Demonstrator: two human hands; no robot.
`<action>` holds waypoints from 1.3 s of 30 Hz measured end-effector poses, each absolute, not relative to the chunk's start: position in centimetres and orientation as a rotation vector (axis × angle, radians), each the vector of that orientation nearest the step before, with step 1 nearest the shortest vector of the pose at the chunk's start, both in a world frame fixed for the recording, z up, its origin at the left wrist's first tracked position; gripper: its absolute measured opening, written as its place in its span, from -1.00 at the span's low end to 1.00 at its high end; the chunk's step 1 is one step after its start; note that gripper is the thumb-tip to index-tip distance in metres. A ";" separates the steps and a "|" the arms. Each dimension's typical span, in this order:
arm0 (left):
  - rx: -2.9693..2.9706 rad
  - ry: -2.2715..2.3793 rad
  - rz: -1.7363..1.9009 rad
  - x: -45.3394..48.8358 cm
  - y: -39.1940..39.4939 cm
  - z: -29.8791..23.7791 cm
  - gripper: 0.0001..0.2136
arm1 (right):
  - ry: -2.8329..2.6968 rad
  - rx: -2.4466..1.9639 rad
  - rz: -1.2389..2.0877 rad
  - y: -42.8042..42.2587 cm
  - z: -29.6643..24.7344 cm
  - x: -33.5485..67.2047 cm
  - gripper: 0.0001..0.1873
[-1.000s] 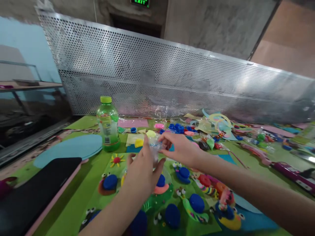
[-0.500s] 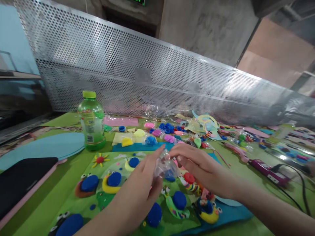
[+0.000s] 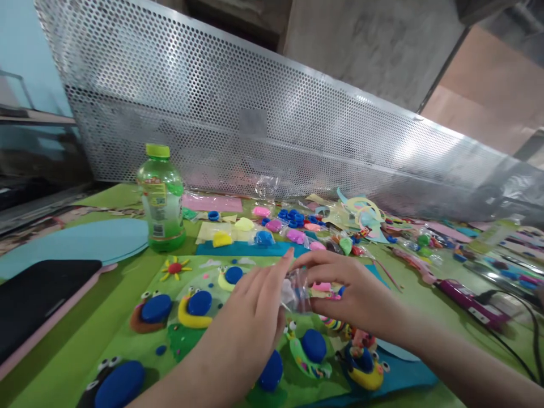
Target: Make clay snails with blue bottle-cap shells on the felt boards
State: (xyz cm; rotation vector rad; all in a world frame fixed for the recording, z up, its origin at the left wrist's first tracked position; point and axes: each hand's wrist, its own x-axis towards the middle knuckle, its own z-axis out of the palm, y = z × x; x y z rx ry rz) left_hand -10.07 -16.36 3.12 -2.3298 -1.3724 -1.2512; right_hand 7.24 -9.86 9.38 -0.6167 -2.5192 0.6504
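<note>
Between my two hands is a small clear plastic bag (image 3: 296, 290) with something whitish in it that I cannot make out. My left hand (image 3: 259, 300) closes on its left side, the fingertips partly hidden. From the right, my right hand (image 3: 344, 286) pinches the bag with curved fingers. Both hands hover over a green craft picture (image 3: 242, 345) decorated with clay snails. Below the bag a green snail with a blue cap (image 3: 313, 345) lies on the picture, and a yellow one (image 3: 365, 368) sits at lower right. A red and yellow clay sun (image 3: 174, 268) marks the upper left.
A green drink bottle (image 3: 161, 198) stands at back left, near a black phone (image 3: 46, 306) and light blue paper (image 3: 76, 246). Bagged clay lumps (image 3: 264, 238) and blue caps (image 3: 291, 216) lie behind the picture. A purple corded tool (image 3: 471, 303) rests at right.
The fingers of both hands have shifted around the plastic bag, which is now more gathered between them. The view has tilted slightly, and the hands stay over the picture.
</note>
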 end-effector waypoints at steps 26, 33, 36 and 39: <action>-2.251 -1.671 -1.056 -11.8 -15.2 3.6 -0.54 | -1.916 -0.910 0.851 -7.5 10.1 12.4 -0.79; -2.240 -1.678 -0.913 -12.5 -13.8 2.2 -0.61 | -1.774 -1.073 0.903 -6.7 8.0 17.2 -0.70; -2.246 -1.785 -0.845 -13.3 -13.2 1.2 -0.61 | -1.713 -1.108 0.900 -6.1 7.3 19.0 -0.70; -2.201 -1.854 -0.915 -14.7 -12.5 -0.2 -0.62 | -1.676 -1.119 0.934 -5.0 6.7 21.0 -0.64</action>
